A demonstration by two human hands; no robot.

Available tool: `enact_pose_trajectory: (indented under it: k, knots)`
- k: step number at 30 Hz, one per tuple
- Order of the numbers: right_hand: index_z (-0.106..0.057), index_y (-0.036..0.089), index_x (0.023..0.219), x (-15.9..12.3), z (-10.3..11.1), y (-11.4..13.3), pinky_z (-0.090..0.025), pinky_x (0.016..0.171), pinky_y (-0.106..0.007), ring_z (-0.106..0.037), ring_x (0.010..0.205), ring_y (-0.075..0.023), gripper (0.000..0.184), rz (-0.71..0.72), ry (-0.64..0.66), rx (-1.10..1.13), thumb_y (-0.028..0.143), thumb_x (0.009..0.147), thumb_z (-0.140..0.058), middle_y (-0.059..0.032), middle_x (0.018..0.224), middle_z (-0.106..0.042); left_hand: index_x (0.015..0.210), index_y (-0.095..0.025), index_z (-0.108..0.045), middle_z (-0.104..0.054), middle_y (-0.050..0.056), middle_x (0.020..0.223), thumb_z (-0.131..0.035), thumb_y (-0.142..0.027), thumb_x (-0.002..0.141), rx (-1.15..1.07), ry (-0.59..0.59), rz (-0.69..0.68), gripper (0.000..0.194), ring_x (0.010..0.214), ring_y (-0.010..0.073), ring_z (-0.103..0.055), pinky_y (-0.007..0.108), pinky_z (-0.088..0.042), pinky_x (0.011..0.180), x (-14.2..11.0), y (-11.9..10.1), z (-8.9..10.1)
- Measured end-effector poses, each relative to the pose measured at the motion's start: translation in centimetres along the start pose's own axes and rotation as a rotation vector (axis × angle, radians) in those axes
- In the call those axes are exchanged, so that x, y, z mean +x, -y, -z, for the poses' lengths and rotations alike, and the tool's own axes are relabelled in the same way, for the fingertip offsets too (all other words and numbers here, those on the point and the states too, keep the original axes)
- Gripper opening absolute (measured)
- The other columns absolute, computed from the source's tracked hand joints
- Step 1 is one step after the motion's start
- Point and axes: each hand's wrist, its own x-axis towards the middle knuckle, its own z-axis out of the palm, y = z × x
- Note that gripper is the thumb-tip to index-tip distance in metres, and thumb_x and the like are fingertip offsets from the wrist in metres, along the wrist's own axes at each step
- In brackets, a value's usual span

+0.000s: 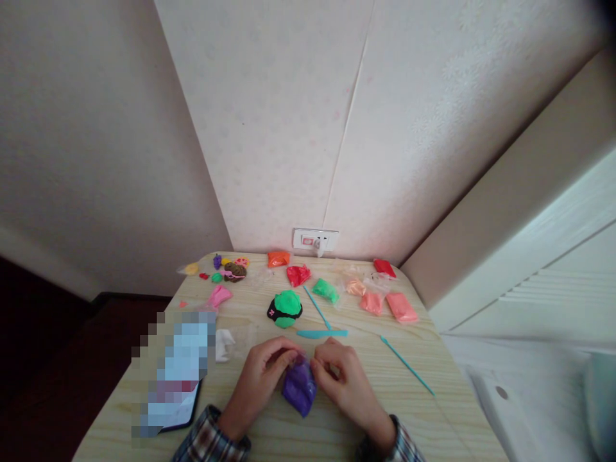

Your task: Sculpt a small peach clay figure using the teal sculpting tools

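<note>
A small clear bag of purple clay (299, 388) hangs between my hands near the front of the table. My left hand (264, 372) pinches its upper left edge between thumb and fingers. My right hand (342, 375) is closed on the bag's upper right edge, its fingers curled. Just beyond my hands lies a flat turquoise plastic knife (322, 333). Behind that sits a green and black clay figure (287, 309) with a small pink mark on its dark part. A thin turquoise modelling stick (317, 309) lies beside the figure.
Bags of green clay (326, 290), red clay (298, 275), orange clay (278, 258) and pink clay (401, 308) lie farther back. Small clay pieces cluster around a brown clay piece (235, 272). A phone (180, 378) rests at left, another turquoise stick (408, 366) at right. A wall socket (316, 239) is behind.
</note>
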Motion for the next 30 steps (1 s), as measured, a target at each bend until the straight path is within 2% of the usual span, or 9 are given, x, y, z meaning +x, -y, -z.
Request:
enact_pose_trajectory:
  k: [3,5,8,13,18,21,25,28,30]
  knots:
    - [-0.030,0.021,0.048,-0.1,1.4,-0.9,-0.030,0.054,-0.026,-0.038,0.051,-0.0110,0.037,-0.031,-0.160,0.026,0.026,0.081,-0.046,0.0044,0.046,-0.036,0.118,-0.018,-0.055,-0.069,0.011,0.106,-0.054,-0.035,0.085,-0.104,0.034,0.001,0.037,0.086,0.0216,-0.068,0.033,-0.051,0.076,-0.1,0.1,-0.1]
    - [-0.031,0.021,0.050,-0.2,2.5,-1.8,-0.028,0.053,-0.027,-0.036,0.052,-0.0113,0.037,-0.081,-0.264,0.029,0.029,0.083,-0.045,0.0041,0.048,-0.036,0.126,-0.018,-0.045,-0.067,0.013,0.111,-0.052,-0.035,0.087,-0.117,-0.009,-0.001,0.044,0.082,0.0208,-0.069,0.033,-0.051,0.073,-0.1,0.2,0.0]
    - [-0.033,0.022,0.053,-0.3,4.2,-3.2,-0.026,0.050,-0.026,-0.033,0.052,-0.0114,0.038,-0.158,-0.379,0.048,0.034,0.087,-0.043,0.0040,0.052,-0.034,0.124,-0.017,-0.044,-0.068,0.011,0.103,-0.050,-0.034,0.087,-0.082,-0.069,-0.021,0.040,0.076,0.0194,-0.069,0.032,-0.051,0.069,-0.1,0.4,0.3]
    - [-0.040,0.020,0.054,-0.4,7.0,-4.7,-0.027,0.047,-0.025,-0.035,0.051,-0.0107,0.041,-0.207,-0.392,0.078,0.046,0.084,-0.053,0.0037,0.053,-0.037,0.113,-0.016,-0.052,-0.070,0.006,0.085,-0.051,-0.031,0.086,-0.051,-0.106,-0.048,0.031,0.066,0.0173,-0.067,0.030,-0.050,0.063,-0.1,0.5,0.3]
    - [-0.037,0.022,0.063,2.2,9.2,-5.0,-0.026,0.047,-0.024,-0.031,0.049,-0.0102,0.042,-0.202,-0.572,0.040,0.053,0.091,-0.037,0.0057,0.054,-0.031,0.102,-0.016,-0.058,-0.068,0.003,0.078,-0.050,-0.029,0.086,-0.016,-0.097,-0.051,0.023,0.063,0.0158,-0.064,0.028,-0.048,0.061,-0.1,0.5,0.4]
    - [-0.040,0.022,0.063,5.1,9.4,-5.5,-0.026,0.046,-0.024,-0.034,0.048,-0.0107,0.044,-0.205,-0.570,-0.047,0.056,0.090,-0.036,0.0052,0.053,-0.035,0.104,-0.016,-0.058,-0.068,0.003,0.077,-0.049,-0.028,0.086,-0.009,-0.107,-0.058,0.023,0.062,0.0152,-0.064,0.027,-0.048,0.060,-0.1,0.6,0.4]
    - [-0.054,0.019,0.066,7.3,8.4,-6.7,-0.035,0.051,-0.026,-0.044,0.051,-0.0139,0.044,-0.180,-0.447,-0.193,0.052,0.090,-0.037,0.0019,0.053,-0.046,0.109,-0.016,-0.054,-0.067,0.002,0.076,-0.049,-0.027,0.086,-0.026,-0.137,-0.066,0.026,0.062,0.0149,-0.063,0.027,-0.048,0.060,-0.1,0.7,0.4]
    - [-0.064,0.017,0.088,7.1,7.7,-7.6,-0.043,0.064,-0.031,-0.055,0.069,-0.0191,0.037,-0.147,-0.403,-0.323,0.044,0.091,-0.038,-0.0052,0.073,-0.061,0.109,-0.015,-0.053,-0.067,0.002,0.076,-0.049,-0.027,0.086,-0.029,-0.136,-0.062,0.027,0.061,0.0148,-0.063,0.027,-0.049,0.060,-0.1,0.7,0.4]
    - [-0.063,0.017,0.100,6.6,7.4,-8.0,-0.043,0.078,-0.038,-0.055,0.089,-0.0243,0.030,-0.131,-0.404,-0.432,0.038,0.088,-0.045,-0.0106,0.093,-0.063,0.108,-0.015,-0.053,-0.066,0.002,0.076,-0.048,-0.027,0.086,-0.033,-0.123,-0.058,0.026,0.060,0.0148,-0.062,0.027,-0.049,0.059,-0.2,0.7,0.4]
